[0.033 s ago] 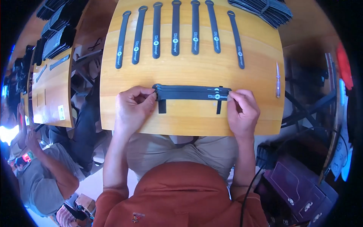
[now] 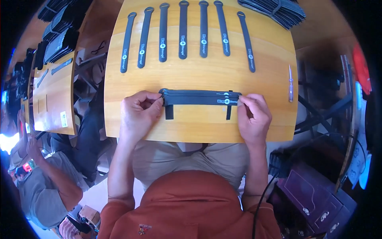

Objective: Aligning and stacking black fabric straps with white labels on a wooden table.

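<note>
A small stack of dark grey straps (image 2: pixel 195 97) lies sideways near the front of the wooden table, its layers slightly staggered. My left hand (image 2: pixel 140 113) pinches the stack's left end, by the rounded tips. The right end is pinched between the thumb and fingers of my right hand (image 2: pixel 255 118). Under the stack, a wider black strip (image 2: pixel 169 112) pokes out near my left hand, and a narrower black strip (image 2: pixel 229 113) near my right. Beyond them, several single grey straps (image 2: pixel 183 30) with slotted round ends and white print are spread in a row, pointing away from me.
A bundle of dark straps (image 2: pixel 274 12) sits at the table's far right corner. A slim tool with a clear handle (image 2: pixel 291 85) lies by the right edge. On a second table (image 2: pixel 53 107) at left are more strap bundles (image 2: pixel 61 44); a person (image 2: pixel 45 189) sits near it.
The whole view has shifted slightly, so the table and straps appear a little farther left. Both hands keep their pinch on the stack.
</note>
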Action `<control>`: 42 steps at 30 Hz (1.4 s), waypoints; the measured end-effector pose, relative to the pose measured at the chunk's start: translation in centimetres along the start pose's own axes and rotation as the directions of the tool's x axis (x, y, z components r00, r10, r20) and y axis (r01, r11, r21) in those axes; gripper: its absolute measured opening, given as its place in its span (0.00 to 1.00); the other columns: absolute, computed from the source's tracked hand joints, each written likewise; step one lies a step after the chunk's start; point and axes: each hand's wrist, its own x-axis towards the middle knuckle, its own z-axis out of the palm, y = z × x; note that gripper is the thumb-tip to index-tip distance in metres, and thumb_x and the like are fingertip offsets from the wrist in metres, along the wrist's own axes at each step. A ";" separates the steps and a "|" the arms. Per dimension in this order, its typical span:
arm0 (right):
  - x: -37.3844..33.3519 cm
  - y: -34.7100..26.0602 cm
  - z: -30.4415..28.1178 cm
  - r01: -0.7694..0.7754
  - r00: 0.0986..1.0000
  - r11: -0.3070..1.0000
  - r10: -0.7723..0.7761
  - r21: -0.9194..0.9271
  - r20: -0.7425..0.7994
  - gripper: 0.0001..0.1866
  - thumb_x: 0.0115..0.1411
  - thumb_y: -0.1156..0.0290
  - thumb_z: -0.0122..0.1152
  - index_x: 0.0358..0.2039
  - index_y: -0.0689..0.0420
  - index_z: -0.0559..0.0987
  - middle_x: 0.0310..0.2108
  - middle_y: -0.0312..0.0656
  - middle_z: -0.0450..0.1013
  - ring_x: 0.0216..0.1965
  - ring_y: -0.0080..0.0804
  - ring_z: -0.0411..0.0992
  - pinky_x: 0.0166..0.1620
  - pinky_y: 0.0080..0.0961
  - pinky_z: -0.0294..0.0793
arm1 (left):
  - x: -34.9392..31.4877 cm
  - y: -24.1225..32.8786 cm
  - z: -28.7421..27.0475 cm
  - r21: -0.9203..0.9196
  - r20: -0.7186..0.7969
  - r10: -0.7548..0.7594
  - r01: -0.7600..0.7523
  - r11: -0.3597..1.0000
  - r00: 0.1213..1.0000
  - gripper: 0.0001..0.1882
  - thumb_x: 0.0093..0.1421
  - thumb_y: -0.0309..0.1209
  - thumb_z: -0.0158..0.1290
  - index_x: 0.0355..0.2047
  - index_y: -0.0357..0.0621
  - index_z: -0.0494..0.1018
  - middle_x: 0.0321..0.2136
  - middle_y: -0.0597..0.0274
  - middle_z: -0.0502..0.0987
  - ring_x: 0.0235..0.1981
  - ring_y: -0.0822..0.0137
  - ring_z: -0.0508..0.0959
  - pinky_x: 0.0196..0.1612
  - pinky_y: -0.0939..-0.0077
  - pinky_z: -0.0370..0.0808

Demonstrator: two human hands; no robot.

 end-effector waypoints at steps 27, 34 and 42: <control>-2.3 -7.4 5.1 0.377 0.849 0.900 -0.241 -0.218 0.471 0.35 0.66 0.54 0.64 0.65 0.67 0.72 0.70 0.51 0.64 0.75 0.47 0.57 0.75 0.47 0.54 | 0.2 0.1 0.1 0.150 -0.014 0.141 -0.137 0.979 0.990 0.07 0.62 0.24 0.63 0.37 0.30 0.83 0.20 0.62 0.81 0.20 0.77 0.77 0.26 0.78 0.74; -3.2 -3.0 -0.5 0.276 0.902 0.878 -0.096 -0.391 0.421 0.36 0.64 0.53 0.66 0.64 0.67 0.72 0.70 0.52 0.64 0.74 0.49 0.57 0.74 0.47 0.55 | 0.2 -0.2 0.1 0.225 -0.044 0.169 -0.155 0.962 0.985 0.07 0.61 0.24 0.63 0.37 0.31 0.82 0.22 0.58 0.83 0.24 0.74 0.80 0.31 0.76 0.77; -3.3 -2.7 -0.4 0.270 0.914 0.875 -0.103 -0.402 0.392 0.34 0.66 0.53 0.63 0.64 0.66 0.73 0.70 0.51 0.65 0.74 0.47 0.57 0.74 0.47 0.54 | -1.8 0.3 0.8 0.671 0.084 0.586 -0.481 0.565 0.806 0.15 0.59 0.28 0.65 0.47 0.39 0.82 0.50 0.50 0.80 0.42 0.57 0.83 0.47 0.63 0.79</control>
